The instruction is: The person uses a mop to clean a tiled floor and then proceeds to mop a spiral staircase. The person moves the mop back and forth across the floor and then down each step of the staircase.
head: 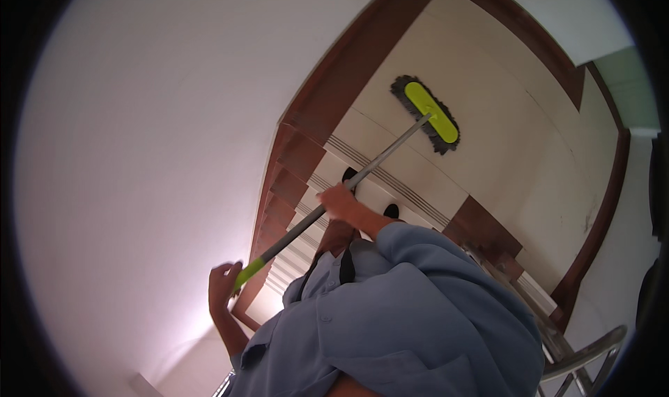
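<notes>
My right hand (339,201) grips the grey middle of a dust mop's pole (308,219). Lower left, my left hand (225,282) is closed around the pole's lime-green end grip (249,273). The pole runs up and to the right to a lime-green mop head (431,112) with a dark grey fringe. That head lies on the cream tiled landing (470,78), out in front of my feet. My dark shoes stand on a stair step just below the landing's grooved edge.
Stairs with grooved edges (311,229) descend behind my feet. A white wall (157,135) rises at the left, with red-brown skirting (360,52) along it. At the lower right is a metal handrail (590,352). Dark objects stand at the far right rim.
</notes>
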{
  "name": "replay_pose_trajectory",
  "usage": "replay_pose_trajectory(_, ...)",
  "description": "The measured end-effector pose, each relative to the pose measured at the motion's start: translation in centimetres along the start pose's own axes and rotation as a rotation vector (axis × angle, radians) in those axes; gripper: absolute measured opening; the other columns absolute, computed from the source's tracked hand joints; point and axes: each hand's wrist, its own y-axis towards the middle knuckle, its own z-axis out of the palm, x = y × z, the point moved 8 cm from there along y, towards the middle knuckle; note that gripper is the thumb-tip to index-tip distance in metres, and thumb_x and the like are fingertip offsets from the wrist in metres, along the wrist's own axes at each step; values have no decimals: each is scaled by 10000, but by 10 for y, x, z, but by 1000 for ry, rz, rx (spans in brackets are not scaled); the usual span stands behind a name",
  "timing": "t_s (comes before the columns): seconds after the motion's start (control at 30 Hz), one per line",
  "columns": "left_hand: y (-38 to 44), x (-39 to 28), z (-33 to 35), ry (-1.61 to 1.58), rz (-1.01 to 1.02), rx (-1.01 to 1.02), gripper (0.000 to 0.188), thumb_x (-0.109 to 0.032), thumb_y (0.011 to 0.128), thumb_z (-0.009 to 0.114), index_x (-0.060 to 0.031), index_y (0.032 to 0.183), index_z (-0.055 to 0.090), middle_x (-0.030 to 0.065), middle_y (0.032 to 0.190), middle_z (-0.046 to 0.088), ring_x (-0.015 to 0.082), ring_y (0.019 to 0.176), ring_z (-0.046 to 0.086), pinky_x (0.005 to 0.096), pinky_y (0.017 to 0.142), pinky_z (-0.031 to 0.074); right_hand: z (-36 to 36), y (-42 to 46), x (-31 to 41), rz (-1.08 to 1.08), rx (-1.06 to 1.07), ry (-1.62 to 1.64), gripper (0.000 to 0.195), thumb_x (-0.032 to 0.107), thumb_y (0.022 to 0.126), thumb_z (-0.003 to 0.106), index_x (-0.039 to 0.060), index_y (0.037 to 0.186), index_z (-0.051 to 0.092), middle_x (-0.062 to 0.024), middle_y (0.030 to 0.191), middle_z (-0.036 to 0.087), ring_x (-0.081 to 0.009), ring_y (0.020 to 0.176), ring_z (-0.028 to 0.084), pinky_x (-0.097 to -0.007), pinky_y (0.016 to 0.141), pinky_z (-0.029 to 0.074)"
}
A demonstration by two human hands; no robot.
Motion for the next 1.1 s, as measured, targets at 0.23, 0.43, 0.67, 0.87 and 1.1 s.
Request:
replay_pose_trajectory(0.23,-12,-156,159,167,364,351,307,-299,901,621,-9,912,719,40,571,578,98,454,521,264,426,387,-48,-152,-167,459,-169,-108,166,118,608,700,170,731,602,-57,660,631,-303,702,645,-454,696,449)
replay_pose_trajectory(0.43,-56,-172,247,419,656,511,325,-312,886,625,-16,985,714,131,701,672,188,624,643,316,574,479,-60,-291,-183,631,-362,-41,116,142,649,705,170,732,630,-57,669,643,-270,731,657,-411,794,423)
replay_pose_trajectory(0.67,-25,-167,219,614,688,450,311,-341,861,643,-63,970,728,100,736,681,171,679,638,320,633,477,-4,-285,-153,785,-499,-93,150,146,607,706,187,703,598,-23,649,606,-263,769,646,-443,776,395)
replay_pose_trajectory(0.87,51,-215,104,593,631,345,378,-367,889,634,-7,807,715,8,516,519,84,459,488,265,451,365,-29,-156,-106,787,-529,25,105,181,638,694,159,676,599,-58,625,611,-294,668,641,-453,695,400)
replay_pose_trajectory(1.1,104,-279,-26,469,640,134,413,-304,927,595,-35,614,577,3,473,467,80,370,407,244,378,275,-84,-13,-48,621,-620,193,113,132,660,695,149,686,587,-56,681,638,-280,711,658,-441,654,412)
